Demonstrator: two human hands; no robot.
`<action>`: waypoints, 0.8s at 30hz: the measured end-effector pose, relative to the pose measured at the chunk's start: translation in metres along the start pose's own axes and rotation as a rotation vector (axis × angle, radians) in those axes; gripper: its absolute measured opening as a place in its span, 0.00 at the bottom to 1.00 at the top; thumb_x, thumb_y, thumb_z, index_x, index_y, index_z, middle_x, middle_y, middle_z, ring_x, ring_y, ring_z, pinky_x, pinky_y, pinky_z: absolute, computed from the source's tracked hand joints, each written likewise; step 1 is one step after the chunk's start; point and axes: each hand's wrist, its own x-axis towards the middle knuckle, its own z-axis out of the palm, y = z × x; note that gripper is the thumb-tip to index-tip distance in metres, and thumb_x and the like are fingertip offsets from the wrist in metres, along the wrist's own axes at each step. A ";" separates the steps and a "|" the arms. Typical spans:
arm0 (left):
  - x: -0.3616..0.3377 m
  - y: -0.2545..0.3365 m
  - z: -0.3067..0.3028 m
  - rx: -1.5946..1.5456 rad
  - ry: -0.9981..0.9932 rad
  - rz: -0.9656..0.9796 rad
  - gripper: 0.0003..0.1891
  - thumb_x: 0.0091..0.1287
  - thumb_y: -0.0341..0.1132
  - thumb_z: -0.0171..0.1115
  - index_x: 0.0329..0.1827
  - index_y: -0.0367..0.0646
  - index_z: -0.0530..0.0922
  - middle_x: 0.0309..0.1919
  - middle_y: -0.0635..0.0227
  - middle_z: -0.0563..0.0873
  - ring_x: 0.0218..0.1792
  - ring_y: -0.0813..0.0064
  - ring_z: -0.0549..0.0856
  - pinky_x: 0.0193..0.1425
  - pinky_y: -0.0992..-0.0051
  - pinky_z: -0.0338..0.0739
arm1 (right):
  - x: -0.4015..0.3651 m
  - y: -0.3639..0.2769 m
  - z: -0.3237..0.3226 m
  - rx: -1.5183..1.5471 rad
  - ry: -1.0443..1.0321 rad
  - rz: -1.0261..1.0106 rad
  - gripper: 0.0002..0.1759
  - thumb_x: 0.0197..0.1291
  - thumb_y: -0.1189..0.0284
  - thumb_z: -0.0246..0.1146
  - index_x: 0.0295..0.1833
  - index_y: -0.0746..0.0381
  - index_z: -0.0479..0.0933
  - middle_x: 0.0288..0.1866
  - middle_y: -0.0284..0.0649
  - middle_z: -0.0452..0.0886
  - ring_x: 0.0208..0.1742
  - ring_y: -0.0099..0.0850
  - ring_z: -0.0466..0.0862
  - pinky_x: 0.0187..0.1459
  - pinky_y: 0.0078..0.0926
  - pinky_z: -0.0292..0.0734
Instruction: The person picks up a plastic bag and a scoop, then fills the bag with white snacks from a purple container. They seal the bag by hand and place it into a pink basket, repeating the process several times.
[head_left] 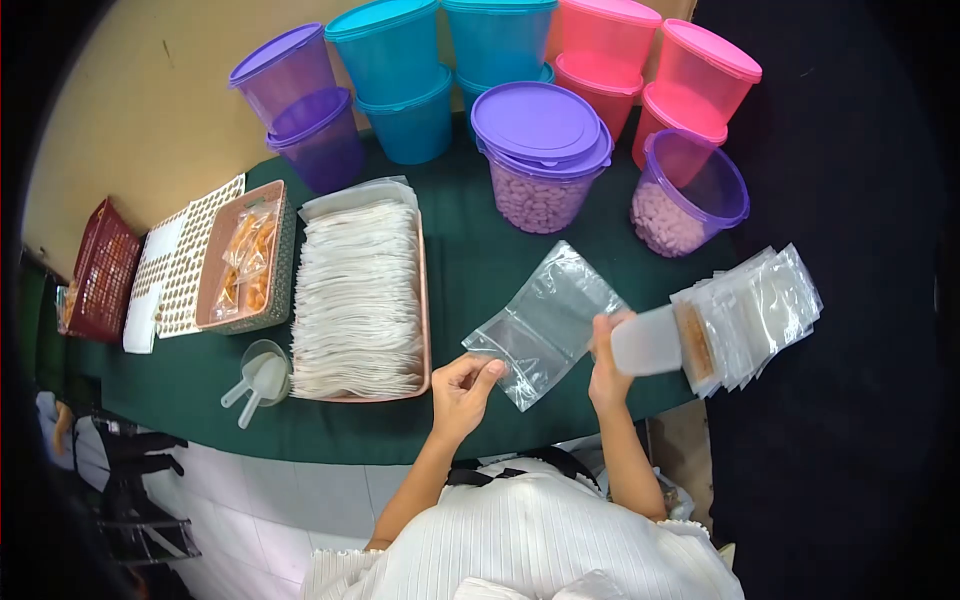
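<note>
Between thumb and fingers, my left hand pinches the lower left edge of a clear plastic bag, which lies flat and looks unfilled. My right hand is closed on a whitish translucent scoop, slightly blurred, its broad end pointing right. The bag's right edge reaches my right thumb. Just beyond the scoop lies a fanned stack of clear plastic bags. Behind it stands an open purple tub, partly filled with pale pink pieces. A lidded purple tub of similar pieces stands beyond the bag.
A long tray packed with white packets stands at left, beside a cup with scoops. Farther left are a basket of orange packets, a dotted sheet and a dark red basket. Stacked teal tubs and pink tubs line the back.
</note>
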 end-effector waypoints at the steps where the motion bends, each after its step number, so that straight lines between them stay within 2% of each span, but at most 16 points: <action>1: 0.001 -0.001 0.009 0.044 0.001 0.033 0.08 0.56 0.32 0.62 0.25 0.34 0.79 0.19 0.72 0.78 0.19 0.90 0.68 0.21 0.87 0.58 | 0.003 -0.008 -0.008 0.002 -0.012 0.007 0.07 0.50 0.77 0.62 0.33 0.63 0.69 0.29 0.31 0.69 0.28 0.19 0.68 0.29 0.15 0.63; 3: 0.004 0.005 0.035 0.036 0.028 0.116 0.09 0.53 0.30 0.65 0.20 0.34 0.77 0.16 0.70 0.78 0.16 0.87 0.69 0.20 0.84 0.60 | 0.008 -0.029 -0.024 -0.233 -0.246 -0.369 0.16 0.38 0.75 0.71 0.30 0.63 0.70 0.25 0.31 0.68 0.24 0.18 0.65 0.24 0.15 0.61; 4: 0.006 0.007 0.047 0.035 0.041 0.112 0.09 0.53 0.30 0.65 0.20 0.34 0.77 0.16 0.70 0.78 0.16 0.87 0.69 0.20 0.84 0.60 | 0.012 -0.025 -0.031 -0.205 -0.349 -0.400 0.24 0.31 0.67 0.76 0.28 0.62 0.67 0.22 0.29 0.64 0.21 0.15 0.61 0.23 0.12 0.56; 6: 0.006 0.009 0.067 0.213 0.015 0.262 0.11 0.50 0.29 0.66 0.16 0.34 0.75 0.14 0.69 0.76 0.15 0.84 0.69 0.19 0.82 0.61 | 0.010 -0.038 -0.041 -0.198 -0.340 -0.263 0.27 0.28 0.66 0.77 0.29 0.62 0.67 0.24 0.30 0.65 0.22 0.15 0.61 0.23 0.12 0.56; 7: 0.006 0.010 0.076 0.211 0.028 0.254 0.11 0.50 0.29 0.66 0.16 0.34 0.75 0.14 0.69 0.76 0.15 0.84 0.69 0.19 0.82 0.61 | 0.014 -0.043 -0.046 -0.201 -0.355 -0.256 0.27 0.28 0.66 0.77 0.29 0.62 0.67 0.24 0.30 0.65 0.22 0.15 0.61 0.23 0.12 0.56; 9: 0.004 0.012 0.090 0.300 0.042 0.289 0.14 0.49 0.29 0.67 0.12 0.35 0.71 0.10 0.68 0.73 0.14 0.82 0.68 0.18 0.81 0.60 | 0.024 -0.050 -0.054 0.018 -0.298 -0.287 0.28 0.25 0.66 0.78 0.30 0.63 0.67 0.25 0.32 0.65 0.21 0.15 0.61 0.22 0.12 0.56; 10: 0.003 0.012 0.096 0.301 0.060 0.283 0.14 0.49 0.29 0.67 0.12 0.35 0.71 0.10 0.68 0.73 0.14 0.82 0.68 0.18 0.81 0.60 | 0.028 -0.053 -0.063 0.019 -0.315 -0.281 0.28 0.25 0.66 0.78 0.30 0.63 0.67 0.25 0.32 0.65 0.21 0.15 0.61 0.22 0.12 0.56; 12: 0.003 0.013 0.106 0.348 0.023 0.335 0.16 0.48 0.29 0.67 0.10 0.36 0.68 0.08 0.69 0.70 0.12 0.81 0.67 0.17 0.80 0.59 | 0.039 -0.057 -0.079 -0.246 -0.611 -0.319 0.18 0.31 0.75 0.71 0.30 0.63 0.70 0.27 0.35 0.69 0.21 0.19 0.65 0.20 0.15 0.59; 14: 0.003 0.018 0.116 0.352 0.020 0.340 0.18 0.48 0.29 0.67 0.09 0.37 0.66 0.07 0.69 0.69 0.12 0.81 0.65 0.16 0.79 0.57 | 0.047 -0.054 -0.083 -0.268 -0.661 -0.345 0.15 0.32 0.75 0.68 0.30 0.64 0.71 0.26 0.35 0.70 0.21 0.20 0.66 0.20 0.16 0.59; 16: 0.006 0.015 0.122 0.330 -0.078 0.384 0.19 0.48 0.29 0.67 0.09 0.37 0.64 0.07 0.68 0.67 0.12 0.80 0.65 0.15 0.79 0.56 | 0.056 -0.048 -0.088 -0.294 -0.794 -0.238 0.14 0.33 0.76 0.69 0.29 0.65 0.73 0.26 0.35 0.71 0.22 0.21 0.69 0.21 0.16 0.62; 17: 0.006 0.019 0.124 0.345 -0.121 0.376 0.19 0.48 0.28 0.66 0.09 0.37 0.63 0.07 0.68 0.66 0.12 0.80 0.64 0.15 0.78 0.55 | 0.060 -0.051 -0.089 -0.256 -0.806 -0.216 0.14 0.34 0.76 0.70 0.30 0.66 0.75 0.26 0.36 0.74 0.24 0.22 0.73 0.24 0.17 0.67; 20: 0.006 0.026 0.132 0.374 -0.186 0.375 0.19 0.47 0.28 0.66 0.09 0.37 0.63 0.07 0.68 0.65 0.11 0.78 0.63 0.15 0.77 0.55 | 0.070 -0.040 -0.103 -0.228 -0.844 -0.162 0.15 0.36 0.74 0.71 0.31 0.66 0.76 0.27 0.37 0.77 0.25 0.21 0.75 0.25 0.17 0.68; 21: 0.005 0.027 0.133 0.421 -0.224 0.366 0.18 0.48 0.29 0.67 0.10 0.38 0.64 0.08 0.68 0.66 0.13 0.77 0.64 0.18 0.76 0.57 | 0.071 -0.041 -0.109 -0.299 -0.860 -0.087 0.13 0.40 0.76 0.68 0.34 0.69 0.76 0.30 0.40 0.79 0.29 0.24 0.79 0.31 0.17 0.72; 24: 0.003 0.023 0.143 0.456 -0.259 0.415 0.17 0.47 0.30 0.67 0.12 0.38 0.65 0.11 0.67 0.68 0.14 0.76 0.66 0.22 0.75 0.60 | 0.065 -0.032 -0.111 -0.231 -0.783 -0.146 0.12 0.40 0.78 0.67 0.34 0.67 0.77 0.29 0.40 0.80 0.30 0.23 0.80 0.30 0.18 0.72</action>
